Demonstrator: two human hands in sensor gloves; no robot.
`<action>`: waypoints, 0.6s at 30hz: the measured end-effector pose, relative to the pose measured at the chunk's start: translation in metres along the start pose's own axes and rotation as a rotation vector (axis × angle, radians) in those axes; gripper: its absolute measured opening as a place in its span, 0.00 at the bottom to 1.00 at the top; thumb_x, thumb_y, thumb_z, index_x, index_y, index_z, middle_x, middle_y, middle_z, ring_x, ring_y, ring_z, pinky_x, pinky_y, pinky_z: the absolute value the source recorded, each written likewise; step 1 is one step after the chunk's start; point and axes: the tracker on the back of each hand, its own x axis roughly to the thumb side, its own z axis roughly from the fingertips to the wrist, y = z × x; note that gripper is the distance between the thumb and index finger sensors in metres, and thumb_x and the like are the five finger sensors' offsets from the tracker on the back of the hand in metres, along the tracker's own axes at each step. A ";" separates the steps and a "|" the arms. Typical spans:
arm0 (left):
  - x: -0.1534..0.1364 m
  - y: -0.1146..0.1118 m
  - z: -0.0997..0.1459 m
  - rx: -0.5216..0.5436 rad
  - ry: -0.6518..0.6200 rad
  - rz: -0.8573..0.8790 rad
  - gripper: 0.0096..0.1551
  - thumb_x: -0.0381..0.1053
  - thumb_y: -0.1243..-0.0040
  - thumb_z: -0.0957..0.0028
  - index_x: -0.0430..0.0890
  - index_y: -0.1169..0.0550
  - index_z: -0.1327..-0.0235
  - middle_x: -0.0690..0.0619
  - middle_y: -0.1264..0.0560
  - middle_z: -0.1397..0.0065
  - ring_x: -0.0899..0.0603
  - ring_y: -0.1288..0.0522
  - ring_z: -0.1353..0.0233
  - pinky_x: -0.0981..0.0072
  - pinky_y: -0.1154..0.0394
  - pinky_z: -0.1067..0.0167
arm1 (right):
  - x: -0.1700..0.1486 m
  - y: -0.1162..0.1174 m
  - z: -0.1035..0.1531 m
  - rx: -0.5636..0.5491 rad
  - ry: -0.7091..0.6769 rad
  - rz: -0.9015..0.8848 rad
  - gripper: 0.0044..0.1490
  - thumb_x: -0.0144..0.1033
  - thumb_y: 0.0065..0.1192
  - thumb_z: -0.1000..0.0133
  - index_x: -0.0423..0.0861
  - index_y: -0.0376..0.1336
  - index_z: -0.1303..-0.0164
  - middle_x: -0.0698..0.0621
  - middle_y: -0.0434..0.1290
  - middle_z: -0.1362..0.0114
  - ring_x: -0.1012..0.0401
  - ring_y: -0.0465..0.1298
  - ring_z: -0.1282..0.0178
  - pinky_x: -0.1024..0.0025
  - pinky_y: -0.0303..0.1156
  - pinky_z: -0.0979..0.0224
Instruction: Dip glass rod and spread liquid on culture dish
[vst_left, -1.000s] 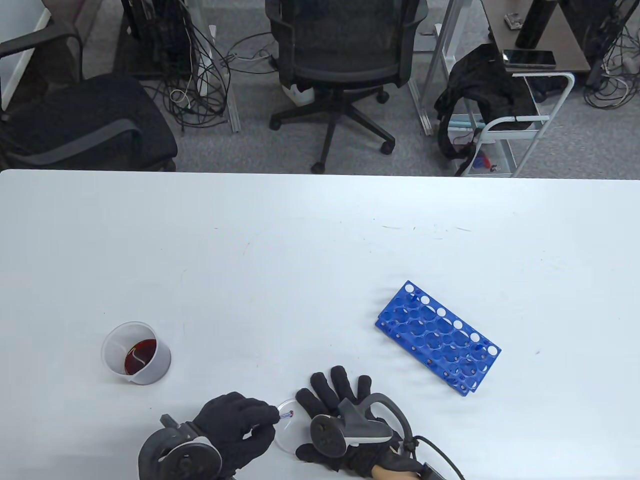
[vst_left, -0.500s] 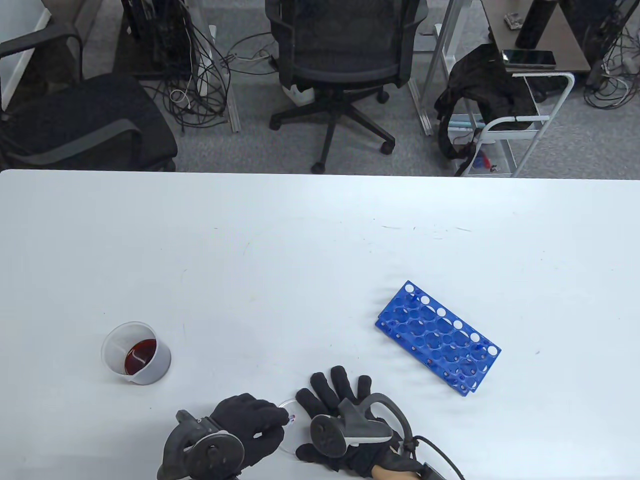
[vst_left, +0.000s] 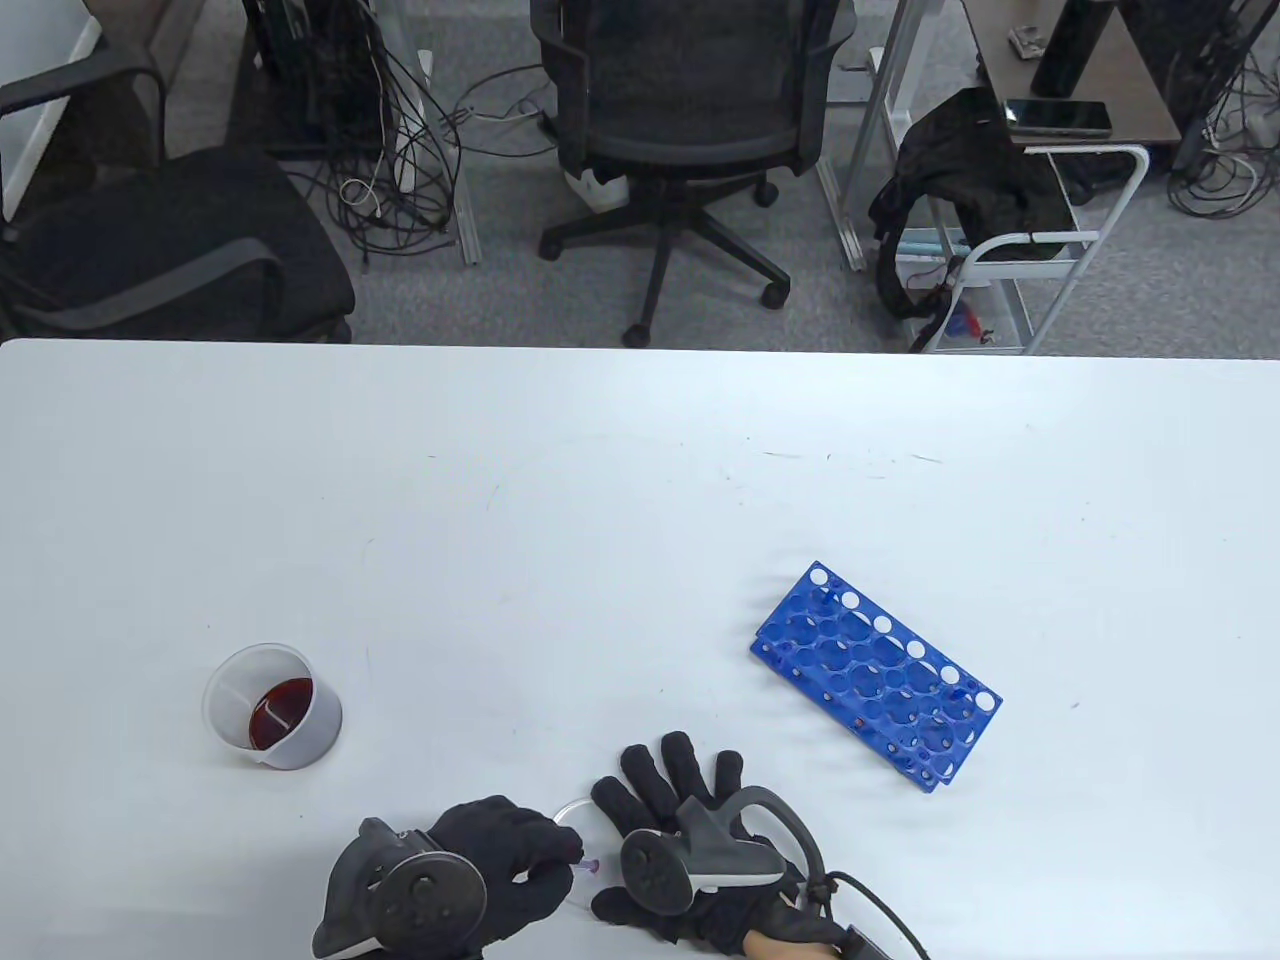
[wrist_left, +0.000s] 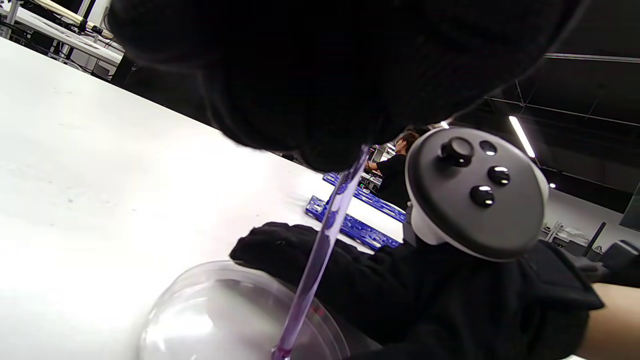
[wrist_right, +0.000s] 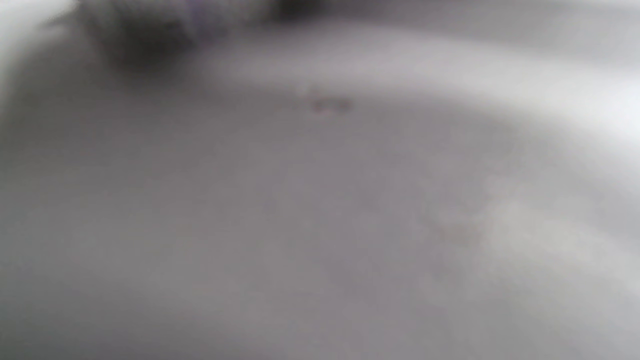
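Office chairs and tangled cables are filling the floor beyond the white worktop (vst_left: 640, 500). At six o'clock on it, the culture dish (vst_left: 572, 810) is being steadied by the right hand (vst_left: 690, 830), whose fingers are lying spread and flat beside it, holding nothing. The glass rod (wrist_left: 320, 240) is being pinched in the closed left hand (vst_left: 500, 860), with its tinted tip resting inside the dish. A beaker of red liquid (vst_left: 273, 706) is standing at nine o'clock, a blue test tube rack (vst_left: 875, 675) at three o'clock.

Too much downward pressure could be tipping or skating the light dish, or the rod could be slipping over the rim and smearing liquid on the worktop.

Rod-to-dish contact is being shown only by the left wrist view; the table view is hiding it under the glove. Nothing readable is being given by the blurred right wrist view.
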 end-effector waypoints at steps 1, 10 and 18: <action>0.001 -0.001 0.000 0.009 -0.003 -0.005 0.18 0.61 0.26 0.53 0.53 0.11 0.55 0.54 0.11 0.50 0.44 0.11 0.55 0.60 0.15 0.55 | 0.000 0.000 0.000 0.000 0.000 0.000 0.63 0.75 0.24 0.43 0.43 0.14 0.19 0.32 0.17 0.17 0.27 0.23 0.21 0.14 0.31 0.32; 0.005 -0.004 0.000 0.057 0.006 -0.053 0.18 0.61 0.27 0.52 0.54 0.12 0.55 0.54 0.11 0.49 0.44 0.11 0.55 0.60 0.15 0.55 | 0.000 0.000 0.000 0.000 0.000 0.000 0.64 0.76 0.24 0.43 0.43 0.14 0.19 0.33 0.17 0.17 0.27 0.23 0.21 0.14 0.31 0.32; 0.003 0.000 0.000 0.083 0.040 -0.089 0.18 0.61 0.28 0.52 0.53 0.12 0.55 0.54 0.11 0.50 0.44 0.12 0.55 0.59 0.16 0.55 | 0.000 0.000 0.000 0.000 0.000 0.000 0.63 0.75 0.24 0.43 0.43 0.14 0.19 0.33 0.17 0.17 0.27 0.23 0.21 0.14 0.31 0.32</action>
